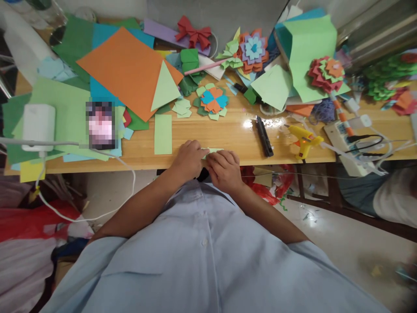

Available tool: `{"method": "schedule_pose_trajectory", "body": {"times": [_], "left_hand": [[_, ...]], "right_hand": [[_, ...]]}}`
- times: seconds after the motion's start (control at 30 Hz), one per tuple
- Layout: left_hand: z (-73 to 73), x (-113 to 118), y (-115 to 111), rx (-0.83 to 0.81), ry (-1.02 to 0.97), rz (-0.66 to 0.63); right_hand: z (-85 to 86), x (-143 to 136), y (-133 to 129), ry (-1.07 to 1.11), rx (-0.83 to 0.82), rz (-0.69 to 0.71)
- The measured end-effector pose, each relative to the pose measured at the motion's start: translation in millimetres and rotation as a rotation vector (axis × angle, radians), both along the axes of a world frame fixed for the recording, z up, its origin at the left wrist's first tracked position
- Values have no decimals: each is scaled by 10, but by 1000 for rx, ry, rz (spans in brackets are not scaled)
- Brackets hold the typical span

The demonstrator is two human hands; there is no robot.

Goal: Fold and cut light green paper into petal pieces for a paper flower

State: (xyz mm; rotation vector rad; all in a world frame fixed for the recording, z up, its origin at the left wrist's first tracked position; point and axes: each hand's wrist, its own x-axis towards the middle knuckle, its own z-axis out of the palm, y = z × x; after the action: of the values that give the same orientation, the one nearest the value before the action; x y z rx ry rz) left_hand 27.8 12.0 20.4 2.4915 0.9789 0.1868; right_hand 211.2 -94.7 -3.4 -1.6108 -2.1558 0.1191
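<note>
At the front edge of the wooden table, my left hand (190, 160) and my right hand (224, 168) meet over a small piece of light green paper (213, 150). Both hands have their fingers curled and pressed onto it, and most of the paper is hidden under them. Left of my left hand lies a flat light green paper strip (163, 134). Beyond the hands sits a layered paper flower (214, 101) in orange, blue and green. To the right of my right hand lies a black stapler-like tool (264, 136).
A yellow glue gun (303, 140) with a lit orange light stands near a power strip (348, 148) and cables at right. Coloured sheets, including an orange sheet (127, 69), cover the left. A white charger (39, 127) trails a cable over the table edge. Paper flowers line the back.
</note>
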Motion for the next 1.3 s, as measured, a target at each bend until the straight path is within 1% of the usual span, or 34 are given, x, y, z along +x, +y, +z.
{"method": "schedule_pose_trajectory", "body": {"times": [0.23, 0.43, 0.6, 0.8, 0.93, 1.03, 1.13, 1.23, 1.3], "left_hand": [[-94, -2, 5, 65, -43, 3], [-78, 8, 4, 83, -25, 1], [-80, -1, 12, 83, -9, -11], [-64, 1, 12, 55, -25, 1], [-65, 9, 15, 73, -24, 6], [-97, -9, 13, 88, -39, -7], [-114, -60, -47, 106, -87, 16], [-92, -125, -182, 176, -128, 62], [-67, -158, -277, 215, -128, 66]], "right_hand": [[33, -44, -61, -76, -56, 24], [114, -101, -136, -106, -44, 24], [169, -135, -201, -143, -89, 43], [274, -182, -209, -179, -129, 40], [291, -193, -197, -231, -140, 62], [288, -177, -189, -213, -146, 59], [293, -160, -184, -190, -157, 48], [295, -156, -186, -175, -154, 20], [288, -159, -192, -160, -150, 9]]}}
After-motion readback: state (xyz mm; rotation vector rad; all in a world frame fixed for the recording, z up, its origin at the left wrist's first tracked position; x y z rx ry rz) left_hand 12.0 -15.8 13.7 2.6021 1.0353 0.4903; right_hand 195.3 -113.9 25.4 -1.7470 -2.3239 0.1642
